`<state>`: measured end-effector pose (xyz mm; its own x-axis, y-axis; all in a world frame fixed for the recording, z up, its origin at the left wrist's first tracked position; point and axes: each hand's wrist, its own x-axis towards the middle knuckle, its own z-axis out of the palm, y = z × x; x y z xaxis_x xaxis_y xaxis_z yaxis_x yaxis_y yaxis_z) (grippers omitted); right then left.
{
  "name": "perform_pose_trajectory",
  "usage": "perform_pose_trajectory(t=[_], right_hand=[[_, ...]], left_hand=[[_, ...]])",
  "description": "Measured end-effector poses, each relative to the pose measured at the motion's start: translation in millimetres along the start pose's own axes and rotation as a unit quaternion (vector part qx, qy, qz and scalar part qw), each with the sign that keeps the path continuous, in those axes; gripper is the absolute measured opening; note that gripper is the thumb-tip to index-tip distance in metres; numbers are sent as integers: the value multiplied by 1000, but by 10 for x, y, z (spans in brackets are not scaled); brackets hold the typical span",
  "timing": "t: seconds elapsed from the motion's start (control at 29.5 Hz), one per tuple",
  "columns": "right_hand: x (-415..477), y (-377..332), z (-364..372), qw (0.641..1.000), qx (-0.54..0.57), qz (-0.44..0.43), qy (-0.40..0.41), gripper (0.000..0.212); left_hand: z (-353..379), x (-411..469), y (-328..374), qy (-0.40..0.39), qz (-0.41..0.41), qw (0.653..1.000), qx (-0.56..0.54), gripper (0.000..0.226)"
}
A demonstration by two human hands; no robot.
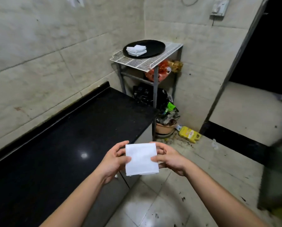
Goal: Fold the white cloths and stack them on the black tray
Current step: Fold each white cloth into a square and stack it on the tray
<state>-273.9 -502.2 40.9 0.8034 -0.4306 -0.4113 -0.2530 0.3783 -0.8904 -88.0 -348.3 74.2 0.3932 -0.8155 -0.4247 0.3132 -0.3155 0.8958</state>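
Pretty grimy tiled corner here, pale wall tiles and a stained floor, with a glossy black bench (68, 141) running along the left wall. Past the far end of the bench there's a metal rack with a white wire shelf (146, 60) on top, and the round black tray (151, 46) sits on that. A small stack of folded white cloths (136, 50) is already lying on the left part of the tray.

Up front, both hands hold one folded white cloth (141, 158) in the air, over the bench's near corner and the floor, well apart from the tray. The left hand (114, 159) has its grip clenched on the cloth's left edge, thumb on top, and the right hand (169, 157) pinches the right edge the same way. The cloth looks like a neat flat rectangle.

Under the rack there's bagged clutter, and a yellow bottle (189, 134) lies on the floor.
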Motion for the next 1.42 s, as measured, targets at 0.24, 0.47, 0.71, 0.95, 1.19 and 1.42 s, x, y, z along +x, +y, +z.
perform_pose_trajectory(t=[0.24,0.47,0.71,0.95,1.19,1.42], right_hand=[[236,-450,-1160,996,14,-42,79,54],[1062,-1146,-1968,992,-8,-69,101,51],[2091,-2126,-2764,989,15,-79,126,68],[2785,-3066,-3133,984,-1,-122,133,50],[3810,-3757,-3419,985,-69,-129,91,53],[4869,-4323,-3565,991,-54,-123,19,52]], left_hand=[[853,1049,377,-18,61,996,64,66],[1177,2246,846,-4,140,983,116,60],[1424,3524,1756,14,161,985,68,50],[1476,4380,2487,43,196,979,35,39],[1326,5168,2955,135,219,966,-3,42],[1113,5895,3418,264,208,938,-85,33]])
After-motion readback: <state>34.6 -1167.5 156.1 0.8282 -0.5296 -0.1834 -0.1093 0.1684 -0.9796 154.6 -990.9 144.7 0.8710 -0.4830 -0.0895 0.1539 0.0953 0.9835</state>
